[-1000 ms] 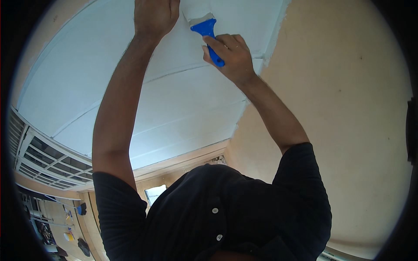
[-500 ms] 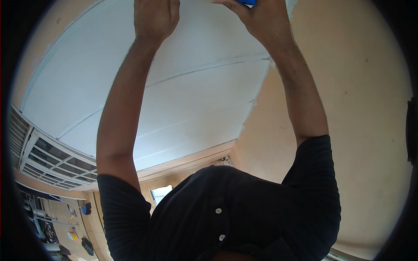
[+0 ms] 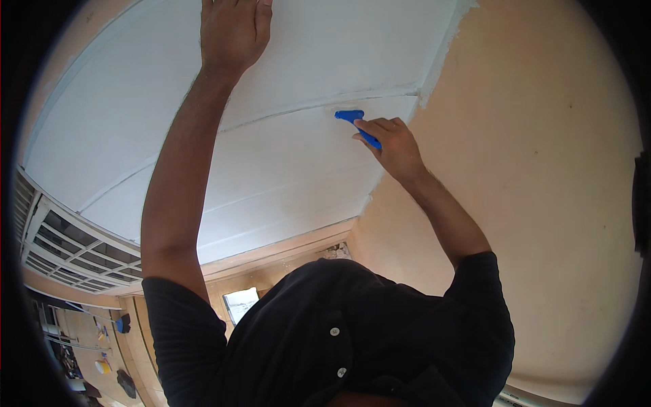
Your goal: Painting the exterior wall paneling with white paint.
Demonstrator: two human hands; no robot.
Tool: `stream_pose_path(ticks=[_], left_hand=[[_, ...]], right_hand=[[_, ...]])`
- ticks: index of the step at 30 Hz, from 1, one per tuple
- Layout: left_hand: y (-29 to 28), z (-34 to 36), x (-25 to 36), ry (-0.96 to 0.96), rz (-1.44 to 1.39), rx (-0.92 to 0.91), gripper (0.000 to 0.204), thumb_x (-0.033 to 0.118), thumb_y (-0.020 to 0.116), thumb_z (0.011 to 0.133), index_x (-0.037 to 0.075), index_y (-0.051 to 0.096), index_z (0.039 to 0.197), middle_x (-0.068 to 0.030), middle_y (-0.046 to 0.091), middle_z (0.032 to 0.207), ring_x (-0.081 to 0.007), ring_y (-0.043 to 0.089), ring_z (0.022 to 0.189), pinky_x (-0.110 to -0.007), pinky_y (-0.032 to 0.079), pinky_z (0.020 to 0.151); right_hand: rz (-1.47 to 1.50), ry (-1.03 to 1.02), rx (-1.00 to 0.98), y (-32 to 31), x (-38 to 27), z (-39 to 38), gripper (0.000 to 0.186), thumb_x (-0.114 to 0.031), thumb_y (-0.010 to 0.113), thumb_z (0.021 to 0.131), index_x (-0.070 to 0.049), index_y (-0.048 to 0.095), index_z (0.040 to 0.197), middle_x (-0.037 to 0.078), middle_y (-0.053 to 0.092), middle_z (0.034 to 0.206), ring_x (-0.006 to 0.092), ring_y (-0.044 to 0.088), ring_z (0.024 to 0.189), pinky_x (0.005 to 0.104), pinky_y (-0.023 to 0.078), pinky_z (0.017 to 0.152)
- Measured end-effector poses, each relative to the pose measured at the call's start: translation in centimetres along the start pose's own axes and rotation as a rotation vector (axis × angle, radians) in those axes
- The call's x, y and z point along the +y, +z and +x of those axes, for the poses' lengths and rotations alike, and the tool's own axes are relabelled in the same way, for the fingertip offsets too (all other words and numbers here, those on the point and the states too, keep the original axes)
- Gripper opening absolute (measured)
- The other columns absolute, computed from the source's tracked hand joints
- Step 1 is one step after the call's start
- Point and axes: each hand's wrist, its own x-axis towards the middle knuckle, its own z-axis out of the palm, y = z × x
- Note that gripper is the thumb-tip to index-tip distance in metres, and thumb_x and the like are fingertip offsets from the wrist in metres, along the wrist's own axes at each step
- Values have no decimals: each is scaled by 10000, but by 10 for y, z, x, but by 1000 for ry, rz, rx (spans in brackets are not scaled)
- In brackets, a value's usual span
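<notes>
My right hand (image 3: 395,148) is wrapped round the handle of a blue scraper (image 3: 351,114). The scraper's wide head lies at the white ceiling panel (image 3: 298,152), just below a long seam; whether it touches the surface I cannot tell. My left hand (image 3: 235,30) is raised to the ceiling at the upper edge of the view. Its fingers stretch upward and look flat, with their tips partly cut off; nothing shows in it.
A peach wall (image 3: 542,183) meets the ceiling along a rough white edge on the right. To the left is a white-framed barred window (image 3: 85,244). Far down at the lower left are a yellow-and-white bucket (image 3: 102,367) and a dark bundle (image 3: 126,384) on the floor.
My right hand has come down from the upper edge with the scraper, now fully in view beneath the ceiling seam. The left hand has shifted slightly left and down.
</notes>
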Motion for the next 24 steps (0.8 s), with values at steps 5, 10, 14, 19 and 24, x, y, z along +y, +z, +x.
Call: stream_pose_path(ticks=[5,10,14,19,24], left_hand=[[6,-3,3,5,13,13,612,304,316,1099,-27,254,1610,-234,216,1695,-414,148,1581,-581,86,1262],[10,6,18,-1,-24,25,609,294,326,1094,-31,263,1605,-240,217,1692,-421,148,1580,-581,87,1261],[6,-2,13,23,-29,15,608,285,332,1091,-39,266,1601,-249,215,1690,-434,141,1578,-583,85,1261],[11,0,15,45,-42,-22,611,293,330,1091,-51,277,1593,-258,226,1684,-440,154,1574,-585,93,1260],[14,-1,18,30,-29,-27,620,305,323,1092,-52,269,1596,-256,223,1686,-437,149,1576,-588,86,1260]], right_hand=[[-41,-151,421,-74,3,107,286,-203,836,847,-108,771,1109,48,774,932,225,698,776,325,530,799],[-159,-251,551,-68,20,112,356,-229,838,837,-155,759,1176,9,772,1001,165,695,790,305,474,745],[-210,-198,370,1,14,24,405,-278,848,817,-183,749,1198,-18,755,1045,135,655,775,314,411,725],[-34,20,119,5,20,-21,279,-265,801,882,-144,756,1129,20,748,935,188,650,740,335,393,734],[23,-72,389,-101,30,117,270,-286,823,879,-110,786,1082,57,758,857,234,608,569,296,474,548]])
